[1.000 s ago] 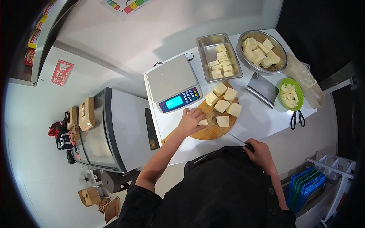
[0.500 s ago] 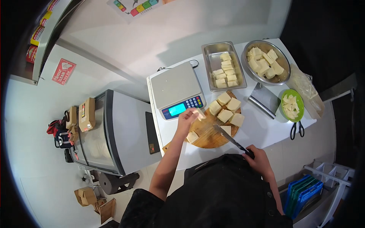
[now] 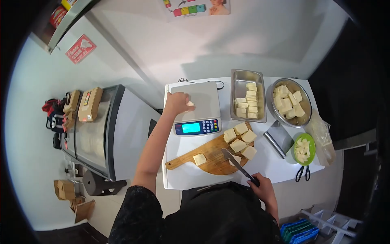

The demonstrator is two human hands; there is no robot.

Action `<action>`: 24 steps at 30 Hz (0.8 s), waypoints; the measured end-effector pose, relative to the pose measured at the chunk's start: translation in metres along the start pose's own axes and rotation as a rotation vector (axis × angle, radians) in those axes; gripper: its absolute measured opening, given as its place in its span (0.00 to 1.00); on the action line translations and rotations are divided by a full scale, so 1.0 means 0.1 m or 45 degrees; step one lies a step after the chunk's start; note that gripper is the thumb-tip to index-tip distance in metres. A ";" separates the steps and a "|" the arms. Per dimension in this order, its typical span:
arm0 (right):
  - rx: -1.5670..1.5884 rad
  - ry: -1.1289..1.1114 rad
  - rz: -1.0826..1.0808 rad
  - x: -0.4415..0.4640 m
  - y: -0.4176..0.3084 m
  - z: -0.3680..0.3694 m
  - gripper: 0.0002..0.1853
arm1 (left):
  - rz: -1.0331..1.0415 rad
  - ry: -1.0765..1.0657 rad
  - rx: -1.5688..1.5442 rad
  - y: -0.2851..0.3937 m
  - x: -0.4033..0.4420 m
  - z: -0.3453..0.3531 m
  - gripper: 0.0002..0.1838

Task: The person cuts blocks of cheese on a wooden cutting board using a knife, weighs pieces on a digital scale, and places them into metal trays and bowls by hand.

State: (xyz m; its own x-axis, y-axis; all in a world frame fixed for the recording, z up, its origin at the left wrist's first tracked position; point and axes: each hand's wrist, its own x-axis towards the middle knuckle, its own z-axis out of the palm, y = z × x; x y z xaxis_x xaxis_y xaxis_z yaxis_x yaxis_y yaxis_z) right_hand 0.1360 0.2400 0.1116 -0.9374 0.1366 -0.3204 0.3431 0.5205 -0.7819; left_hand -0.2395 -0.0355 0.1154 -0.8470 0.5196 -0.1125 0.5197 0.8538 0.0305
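Note:
My left hand (image 3: pixel 178 103) is over the plate of the digital scale (image 3: pixel 203 99), its fingers closed on a small pale piece (image 3: pixel 190 104). My right hand (image 3: pixel 263 188) grips the black handle of a knife (image 3: pixel 239 166), whose blade lies over the round wooden board (image 3: pixel 215 156). One pale block (image 3: pixel 199 159) sits alone near the board's handle. Several blocks (image 3: pixel 238 144) are grouped at the board's right side, and another (image 3: pixel 235 160) is partly hidden behind the blade.
Behind the board, a steel tray (image 3: pixel 248 73) holds several cut pieces. A steel bowl (image 3: pixel 308 105) of larger blocks, a metal scraper (image 3: pixel 275 144), a green bowl (image 3: pixel 312 149) of scraps, black scissors (image 3: pixel 303 173) and a plastic bag (image 3: pixel 321 136) are at the right.
My left hand has gone from the board to above the scale, carrying a piece. My right hand keeps the knife, its blade now over the board. The camera view has shifted.

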 end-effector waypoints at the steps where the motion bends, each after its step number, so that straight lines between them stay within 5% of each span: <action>1: 0.020 0.010 0.009 0.01 -0.02 0.00 0.12 | -0.064 0.184 -0.146 -0.02 -0.08 0.00 0.21; 6: 0.117 0.007 0.111 0.06 0.05 0.04 0.11 | -0.414 0.780 -0.861 -0.14 -0.89 0.17 0.16; 14: 0.485 0.108 0.139 0.28 -0.15 0.19 0.10 | -0.685 0.707 -1.082 0.34 -2.62 0.93 0.10; 24: 0.345 -0.015 0.119 0.27 -0.34 0.42 0.11 | -0.751 0.689 -1.177 0.49 -2.75 0.64 0.11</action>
State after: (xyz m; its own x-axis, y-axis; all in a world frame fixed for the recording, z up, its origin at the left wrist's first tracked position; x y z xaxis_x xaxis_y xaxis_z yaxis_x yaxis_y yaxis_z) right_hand 0.1010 0.1906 0.1074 -0.9008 0.1629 -0.4025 0.4328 0.2616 -0.8627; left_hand 0.0257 -0.1388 0.0838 -0.9777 -0.1971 0.0732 -0.0485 0.5503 0.8336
